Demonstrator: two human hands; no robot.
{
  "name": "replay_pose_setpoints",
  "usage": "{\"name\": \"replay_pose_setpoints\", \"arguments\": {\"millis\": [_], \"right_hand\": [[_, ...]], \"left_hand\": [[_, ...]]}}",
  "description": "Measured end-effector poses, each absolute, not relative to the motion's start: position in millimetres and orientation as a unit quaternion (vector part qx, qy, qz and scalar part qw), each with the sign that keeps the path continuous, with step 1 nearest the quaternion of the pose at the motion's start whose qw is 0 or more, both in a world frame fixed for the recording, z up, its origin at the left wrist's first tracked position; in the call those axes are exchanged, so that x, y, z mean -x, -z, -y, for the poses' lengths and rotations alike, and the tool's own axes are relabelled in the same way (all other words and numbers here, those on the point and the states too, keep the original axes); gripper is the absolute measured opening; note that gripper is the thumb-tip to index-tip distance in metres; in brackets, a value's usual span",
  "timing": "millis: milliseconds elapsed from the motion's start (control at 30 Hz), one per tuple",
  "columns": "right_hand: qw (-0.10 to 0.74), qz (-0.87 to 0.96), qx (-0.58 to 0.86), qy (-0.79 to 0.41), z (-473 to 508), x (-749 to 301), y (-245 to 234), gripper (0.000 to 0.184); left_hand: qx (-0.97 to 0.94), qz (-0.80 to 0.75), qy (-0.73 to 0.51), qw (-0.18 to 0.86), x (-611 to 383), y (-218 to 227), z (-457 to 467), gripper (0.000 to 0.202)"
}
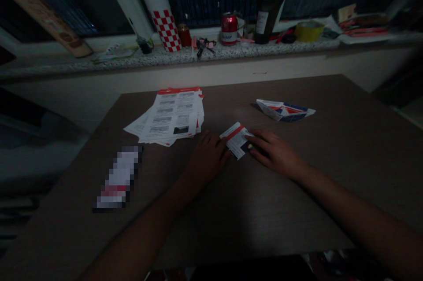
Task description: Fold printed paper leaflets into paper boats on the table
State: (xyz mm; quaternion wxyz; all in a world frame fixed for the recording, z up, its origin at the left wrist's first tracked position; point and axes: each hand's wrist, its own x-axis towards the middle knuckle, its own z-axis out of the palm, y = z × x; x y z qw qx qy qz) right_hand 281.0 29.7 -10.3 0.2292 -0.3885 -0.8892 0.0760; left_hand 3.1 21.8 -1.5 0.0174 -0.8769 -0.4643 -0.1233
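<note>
On the brown table, a small folded paper (235, 139), white with a red stripe and a dark patch, lies turned like a diamond. My left hand (209, 154) holds its left corner between thumb and forefinger, the other fingers resting on the table. From the other side, my right hand (276, 151) grips the right corner, fingertips on top and thumb at the lower edge. The thumbs and fingers partly cover the paper's sides. Beyond my right hand sits a folded paper boat (286, 110) in white, blue and red.
A fanned stack of printed sheets (172, 116) lies at the back left of the table (211, 228). Nearer me on the left is a pixelated phone-like object (119, 177). The windowsill behind holds a checkered bottle (167, 30), a red can (229, 30) and yellow tape (309, 31).
</note>
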Motion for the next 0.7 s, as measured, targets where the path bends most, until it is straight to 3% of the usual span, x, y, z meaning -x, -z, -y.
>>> {"name": "replay_pose_setpoints", "arguments": {"millis": [333, 700], "right_hand": [[0.152, 0.919, 0.362, -0.044, -26, -278, 16, 0.049], [0.185, 0.895, 0.404, -0.043, -37, -286, 23, 0.055]], "left_hand": [[0.885, 0.439, 0.154, -0.018, 2, 5, -23, 0.040], [0.927, 0.334, 0.133, -0.112, 9, -1, -22, 0.039]]}}
